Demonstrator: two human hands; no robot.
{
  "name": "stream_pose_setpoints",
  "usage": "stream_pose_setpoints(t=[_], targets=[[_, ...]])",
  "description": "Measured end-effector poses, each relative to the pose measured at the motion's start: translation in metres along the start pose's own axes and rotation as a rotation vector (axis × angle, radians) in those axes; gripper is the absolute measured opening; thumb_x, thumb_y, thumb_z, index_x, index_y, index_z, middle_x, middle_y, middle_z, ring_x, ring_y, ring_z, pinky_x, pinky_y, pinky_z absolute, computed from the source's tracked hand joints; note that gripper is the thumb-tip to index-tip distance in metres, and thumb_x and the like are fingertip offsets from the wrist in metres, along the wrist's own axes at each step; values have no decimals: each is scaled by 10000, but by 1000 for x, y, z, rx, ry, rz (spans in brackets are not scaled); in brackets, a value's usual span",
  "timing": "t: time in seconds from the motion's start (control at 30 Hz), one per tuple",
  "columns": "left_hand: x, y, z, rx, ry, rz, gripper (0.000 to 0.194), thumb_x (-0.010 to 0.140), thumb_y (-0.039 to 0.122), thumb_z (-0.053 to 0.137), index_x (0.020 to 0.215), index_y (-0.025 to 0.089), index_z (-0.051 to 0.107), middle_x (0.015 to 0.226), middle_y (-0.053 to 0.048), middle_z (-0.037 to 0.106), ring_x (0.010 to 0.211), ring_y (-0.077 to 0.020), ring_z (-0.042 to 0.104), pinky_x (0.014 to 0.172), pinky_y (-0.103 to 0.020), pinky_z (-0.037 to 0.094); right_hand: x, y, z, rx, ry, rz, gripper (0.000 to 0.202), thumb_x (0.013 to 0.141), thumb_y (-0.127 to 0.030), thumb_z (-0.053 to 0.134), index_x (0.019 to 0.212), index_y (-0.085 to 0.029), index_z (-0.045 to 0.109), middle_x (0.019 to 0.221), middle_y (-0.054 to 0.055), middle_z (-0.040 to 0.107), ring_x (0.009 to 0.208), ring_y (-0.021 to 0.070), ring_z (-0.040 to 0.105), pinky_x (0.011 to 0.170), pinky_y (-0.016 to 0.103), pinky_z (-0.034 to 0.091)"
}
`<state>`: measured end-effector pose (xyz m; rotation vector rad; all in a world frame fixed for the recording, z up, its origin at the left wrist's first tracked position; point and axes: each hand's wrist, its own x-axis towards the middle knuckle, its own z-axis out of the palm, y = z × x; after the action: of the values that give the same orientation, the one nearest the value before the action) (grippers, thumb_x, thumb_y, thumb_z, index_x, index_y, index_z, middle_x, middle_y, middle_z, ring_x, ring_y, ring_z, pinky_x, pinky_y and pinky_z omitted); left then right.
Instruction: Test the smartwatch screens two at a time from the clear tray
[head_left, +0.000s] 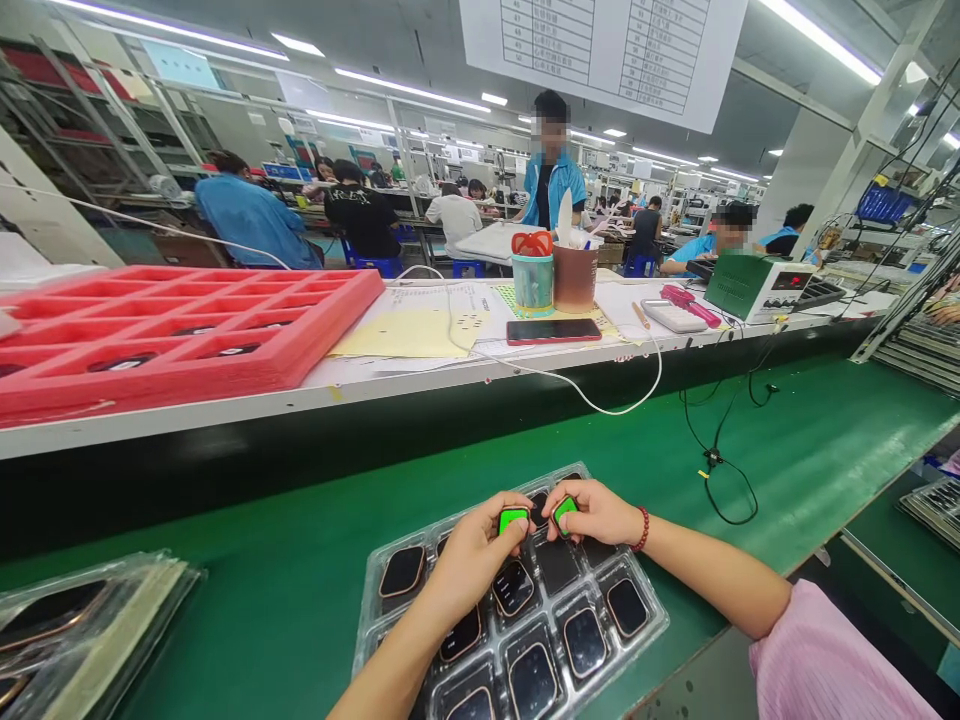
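Green worktop (pixel 750 450) in a busy, strip-lit factory carries a clear plastic tray (pixel 375 585) of black watch faces; each hand, left hand (pixel 472 555) and right hand (pixel 596 512), grasps a green-screened watch face.

I saw open green belt (pixel 787 450) to the right of the clear tray (pixel 645 625), broken only by a black cable (pixel 720 470) at centre right. At lower left a stack of trays (pixel 82 625) blocked that side. Across the upper frame the raised shelf (pixel 420 385) walled off the far reach.
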<state>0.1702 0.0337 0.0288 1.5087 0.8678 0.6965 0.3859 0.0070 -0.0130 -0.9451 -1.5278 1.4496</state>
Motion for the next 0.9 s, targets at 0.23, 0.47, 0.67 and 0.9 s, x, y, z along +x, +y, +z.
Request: stream_pose_setpoints(t=[0.23, 0.47, 0.67, 0.9], targets=[[-1, -1, -1, 52, 29, 19, 381, 714, 418, 686, 996, 164, 656, 916, -88, 712, 863, -252, 650, 731, -347, 504, 0, 0, 0, 14, 15, 18, 223, 854, -209, 680, 1058, -150, 612, 821, 16, 707, 551, 73, 547, 524, 191, 449], [0, -4, -1, 42, 23, 49, 390, 708, 386, 675, 1030, 170, 627, 883, -61, 698, 926, -264, 658, 821, -369, 508, 1, 4, -1, 29, 15, 8, 332, 799, -115, 644, 1124, -158, 591, 894, 28, 719, 559, 73, 563, 522, 185, 452], [1, -3, -1, 46, 25, 37, 388, 701, 360, 660, 1040, 177, 617, 888, -54, 703, 917, -254, 663, 857, -370, 492, 1, 2, 0, 20, 19, 24, 328, 801, -109, 650, 1117, -166, 580, 911, 32, 713, 573, 78, 559, 524, 188, 436], [-1, -2, -1, 46, 50, 36, 392, 692, 346, 669, 1041, 176, 624, 899, -58, 719, 901, -252, 667, 825, -363, 494, 1, 3, 0, 41, 8, -9, 324, 792, -123, 649, 1108, -159, 585, 881, 19, 706, 560, 66, 545, 511, 181, 427]])
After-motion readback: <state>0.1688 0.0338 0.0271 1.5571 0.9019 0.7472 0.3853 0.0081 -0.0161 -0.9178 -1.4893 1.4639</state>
